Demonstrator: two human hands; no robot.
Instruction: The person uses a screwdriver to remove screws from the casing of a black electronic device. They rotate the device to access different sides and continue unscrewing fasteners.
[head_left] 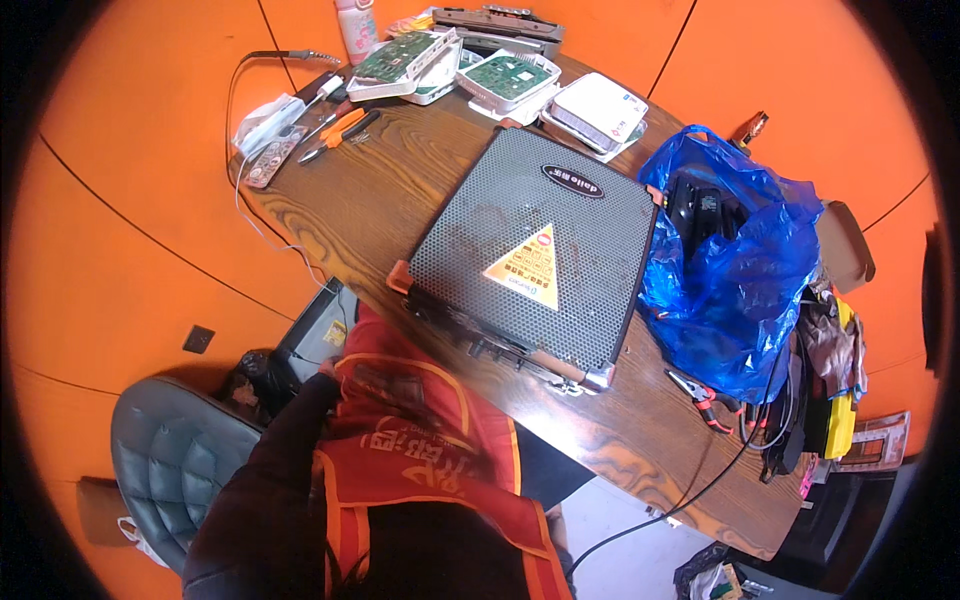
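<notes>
My left arm in a dark sleeve reaches down beside the red apron [430, 470] with orange edging. Only a little of my left hand [328, 369] shows at the sleeve's end, next to a grey box-like thing [318, 335] below the table edge. Its fingers are too hidden to read. My right hand does not show. In front of me a closed dark case [470, 225] with a dotted lid, metal corners and a triangular yellow sticker lies on the wooden table [375, 210], its latches toward me.
Right of the case stands a blue plastic bag [720, 330] with black items inside. Red-handled pliers [708, 408] lie near a black cable [690, 492]. Opened white housings with green circuit boards [508, 78] and orange-handled pliers [340, 132] sit farther back. A green-grey chair [175, 460] stands left.
</notes>
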